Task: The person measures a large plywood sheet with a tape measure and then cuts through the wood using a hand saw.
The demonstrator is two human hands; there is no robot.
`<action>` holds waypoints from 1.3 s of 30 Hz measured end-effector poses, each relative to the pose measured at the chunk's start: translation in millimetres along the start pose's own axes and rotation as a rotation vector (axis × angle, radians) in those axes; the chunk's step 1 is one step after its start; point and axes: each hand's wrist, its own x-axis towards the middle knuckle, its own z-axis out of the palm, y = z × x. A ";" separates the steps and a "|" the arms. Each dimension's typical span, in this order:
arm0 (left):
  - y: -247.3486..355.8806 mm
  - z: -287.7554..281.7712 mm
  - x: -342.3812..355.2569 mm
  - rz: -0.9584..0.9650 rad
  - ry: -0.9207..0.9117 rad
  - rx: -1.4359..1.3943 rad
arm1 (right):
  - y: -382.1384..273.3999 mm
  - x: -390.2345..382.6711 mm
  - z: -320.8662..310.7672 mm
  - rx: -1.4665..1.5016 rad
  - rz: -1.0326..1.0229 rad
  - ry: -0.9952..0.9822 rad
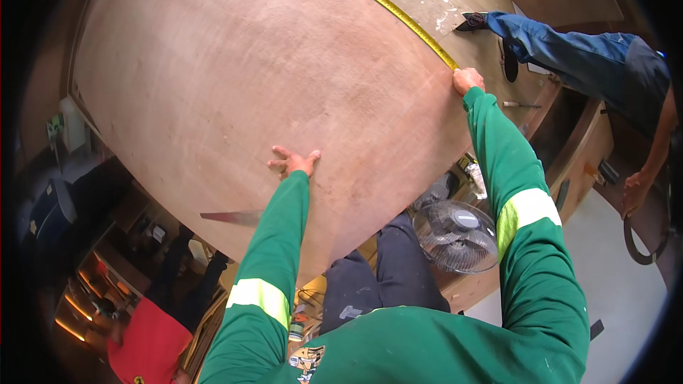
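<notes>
Green shirtfront sits nearest my camera. The right hand clamps its fingers on the yellow tape measure along the wooden panel, presumably for alignment; the left hand, fingers apart, likely braces.

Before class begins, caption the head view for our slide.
Left hand rests on a wooden sheet; right hand holds a yellow tape measure along its edge.

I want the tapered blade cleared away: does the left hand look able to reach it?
Probably yes: the left hand is spread over the board, holding nothing, with the blade nearby, though the green sleeve seems to hide its wider end.
</notes>
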 end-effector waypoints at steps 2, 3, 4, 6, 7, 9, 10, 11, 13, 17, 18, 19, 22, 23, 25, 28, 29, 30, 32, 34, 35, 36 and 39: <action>0.1 -3.4 -4.1 0.000 -0.002 -0.010 | 0.3 -2.0 -0.1 0.001 -0.012 0.001; 1.6 -4.3 -4.9 0.004 -0.002 -0.019 | 2.8 0.9 0.0 -0.007 -0.024 0.010; 2.5 -4.7 -6.9 0.006 -0.011 -0.027 | 6.0 3.0 0.8 -0.016 -0.037 0.019; 1.3 -5.0 -9.0 0.006 -0.029 -0.043 | 10.3 6.8 2.2 -0.028 -0.056 0.033; 0.4 -5.5 -8.0 0.028 -0.036 -0.019 | 11.5 8.4 2.7 -0.033 -0.063 0.039; -4.9 -3.8 -4.2 0.067 -0.054 0.029 | 15.2 11.6 4.1 -0.055 -0.080 0.048; -12.2 -4.1 1.8 0.134 -0.067 -0.007 | 14.3 12.0 4.7 -0.067 -0.095 0.051; -20.0 -3.4 6.6 0.200 -0.082 -0.047 | 15.1 11.8 2.9 -0.082 -0.111 0.056; -47.6 0.1 27.6 0.366 -0.078 -0.191 | 21.1 26.6 12.5 -0.172 -0.266 0.016; -132.6 -4.5 53.9 0.540 -0.222 -0.932 | 18.4 -35.3 50.7 0.402 -0.559 -0.262; -142.8 -7.8 36.0 0.475 -0.274 -1.134 | 21.1 -68.7 56.1 0.505 -0.536 -0.331; -149.8 -10.8 15.8 0.429 -0.349 -1.340 | 25.2 -94.9 58.0 0.606 -0.440 -0.386; -211.0 7.4 -18.6 0.360 -0.372 -1.488 | 5.5 -185.8 87.8 0.712 -0.397 -0.395; -235.8 20.4 -28.1 0.295 -0.369 -1.529 | -4.0 -215.4 103.0 0.694 -0.412 -0.407; -258.0 31.1 -55.1 0.175 -0.414 -1.632 | -30.3 -261.9 119.5 0.677 -0.404 -0.421; -311.3 53.8 -92.6 0.080 -0.413 -1.651 | -55.4 -327.4 150.9 0.700 -0.379 -0.506; -331.6 67.0 -104.2 0.039 -0.399 -1.650 | -59.8 -345.6 161.6 0.720 -0.394 -0.535; -350.6 79.9 -114.2 -0.010 -0.387 -1.641 | -63.5 -360.1 172.3 0.742 -0.409 -0.561; -380.7 97.1 -124.2 -0.095 -0.377 -1.651 | -78.2 -373.8 192.2 0.763 -0.436 -0.587; -409.2 113.3 -133.8 -0.167 -0.373 -1.689 | -85.7 -382.1 210.3 0.764 -0.466 -0.595; -428.1 124.0 -138.4 -0.207 -0.368 -1.710 | -89.7 -393.3 218.6 0.762 -0.453 -0.601; -446.4 135.4 -141.0 -0.244 -0.365 -1.733 | -94.3 -404.8 225.5 0.760 -0.443 -0.605; -503.8 168.2 -157.7 -0.373 -0.360 -1.784 | -104.0 -461.6 240.3 0.650 -0.394 -0.649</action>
